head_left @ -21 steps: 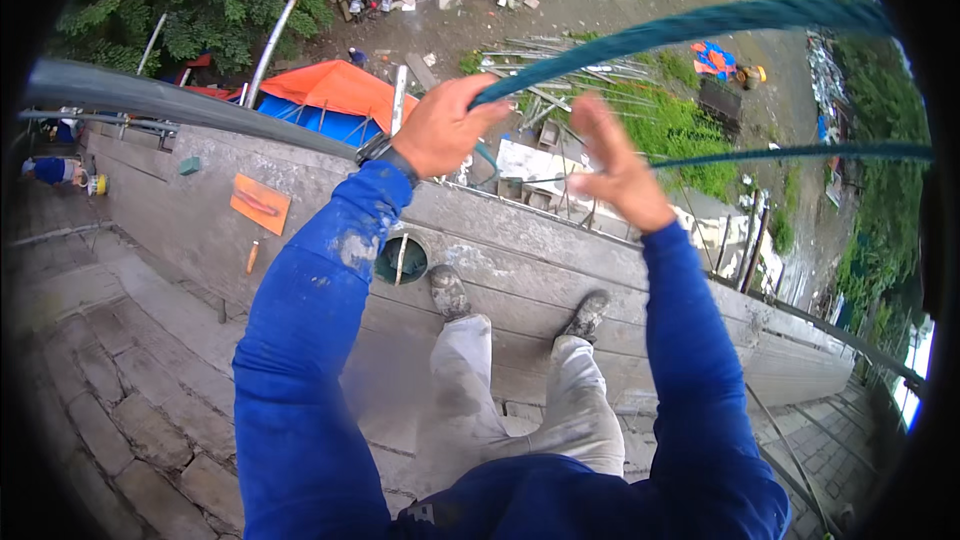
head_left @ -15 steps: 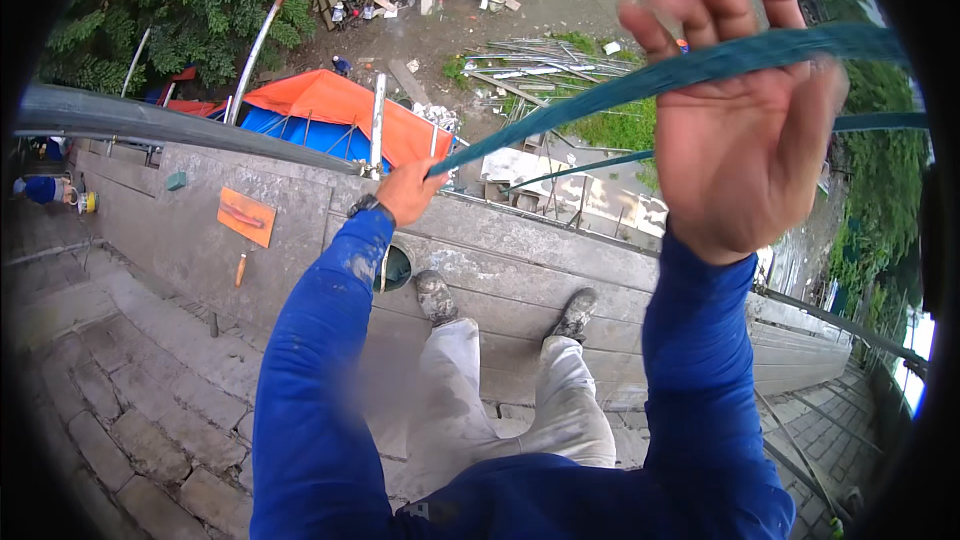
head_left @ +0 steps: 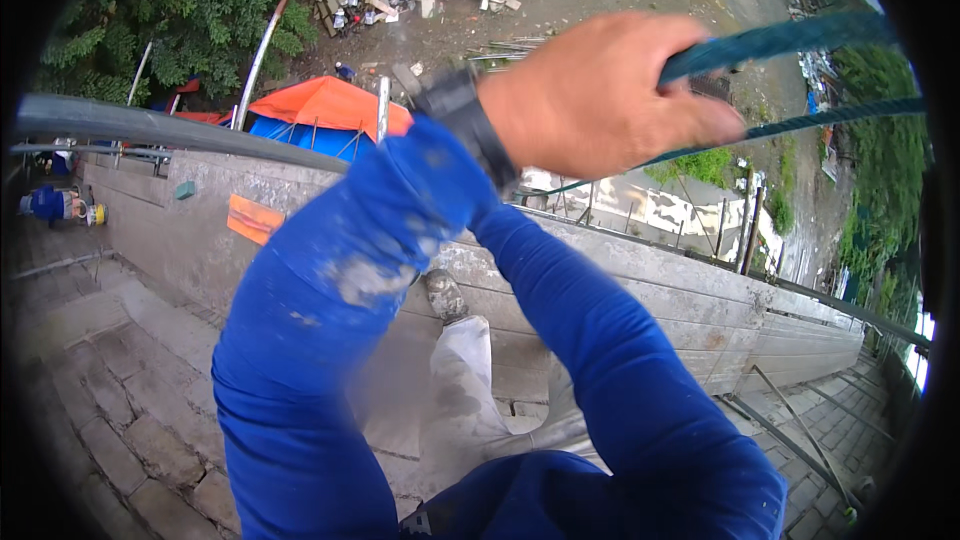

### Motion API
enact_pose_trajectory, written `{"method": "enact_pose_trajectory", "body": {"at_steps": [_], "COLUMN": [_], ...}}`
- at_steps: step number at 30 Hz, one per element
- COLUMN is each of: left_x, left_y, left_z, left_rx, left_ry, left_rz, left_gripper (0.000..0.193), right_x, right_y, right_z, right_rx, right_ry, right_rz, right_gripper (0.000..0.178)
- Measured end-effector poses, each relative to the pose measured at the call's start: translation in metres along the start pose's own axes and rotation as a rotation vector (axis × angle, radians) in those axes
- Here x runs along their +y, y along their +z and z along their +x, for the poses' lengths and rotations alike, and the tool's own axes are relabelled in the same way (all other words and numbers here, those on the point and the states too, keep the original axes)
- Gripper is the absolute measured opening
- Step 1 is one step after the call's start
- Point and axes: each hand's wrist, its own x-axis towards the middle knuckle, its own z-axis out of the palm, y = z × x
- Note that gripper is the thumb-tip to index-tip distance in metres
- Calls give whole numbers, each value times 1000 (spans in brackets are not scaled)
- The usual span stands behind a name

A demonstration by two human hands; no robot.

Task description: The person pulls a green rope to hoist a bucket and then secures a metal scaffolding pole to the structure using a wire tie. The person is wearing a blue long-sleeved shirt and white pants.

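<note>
Far left I've got a person in a blue top (head_left: 43, 203) beside a small yellow container (head_left: 97, 214), then a small green block (head_left: 185, 190) and a flat orange rectangular board (head_left: 252, 218) on the grey planked walkway (head_left: 180, 240). Past the edge sits an orange-and-blue tarp shelter (head_left: 325, 100). Mid-view, the right forearm in its blue sleeve (head_left: 600, 330) slips behind the left one; my right hand is hidden there, so its grip I can't tell. Up top, my left hand (head_left: 595, 95), black watch (head_left: 462, 120) at the wrist, closes firmly around a thick dark green twisted rope (head_left: 790, 45) reaching away right. Below it runs a second green strand (head_left: 845, 115).
</note>
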Motion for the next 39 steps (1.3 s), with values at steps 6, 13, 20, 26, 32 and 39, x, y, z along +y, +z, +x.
{"method": "enact_pose_trajectory", "body": {"at_steps": [6,13,20,26,32,39], "left_x": [-106,-220,-275,-75,11,-101], "left_y": [18,68,64,-53,-23,22], "left_z": [-114,-227,-293,-116,-37,-140], "left_rx": [330,149,-60,210,108,417], "left_ry": [-275,-754,-717,-210,-91,-350], "left_rz": [-76,58,281,-240,-40,-2], "left_gripper": [32,25,41,70,42,30], "right_x": [-16,-228,-220,-145,-52,58], "right_y": [-70,-185,-102,-33,49,-67], "right_z": [-45,75,73,40,-9,-134], "right_rx": [-275,-22,160,92,-28,-249], "right_ry": [448,-260,-170,83,-55,521], "right_rz": [-64,674,675,385,-152,-367], "right_gripper": [95,81,21,19,29,70]}}
